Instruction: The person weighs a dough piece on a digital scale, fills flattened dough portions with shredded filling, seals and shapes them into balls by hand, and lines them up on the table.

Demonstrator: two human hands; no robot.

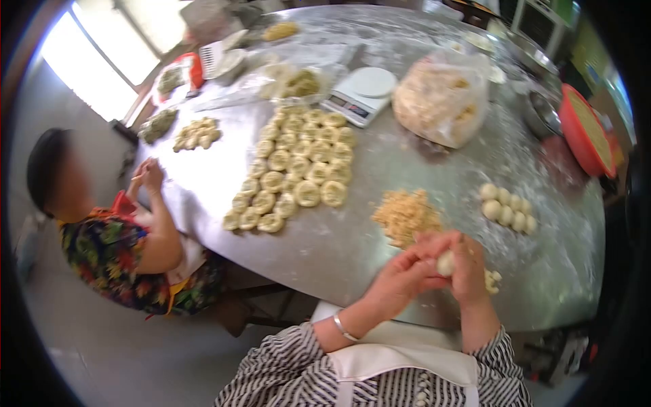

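Between my two hands is a small pale dough ball (445, 263), held above the near edge of the metal table. My left hand (411, 270) cups it from the left, fingers curled around it. From the other side my right hand (469, 266) closes on the same ball and hides part of it. Just beyond my hands lies a loose heap of crumbly orange-tan filling (408, 216). A few small dough bits (492, 281) rest beside my right hand. Further right, several smooth dough balls (507, 207) sit in two rows.
Several round filled pastries (298, 166) stand in rows at centre left. Behind are a white kitchen scale (363, 93) and a plastic bag of tan filling (441, 98). A red basin (586, 132) and metal bowl (542, 114) stand right. A co-worker (129, 230) sits left, near dough pieces (196, 133).
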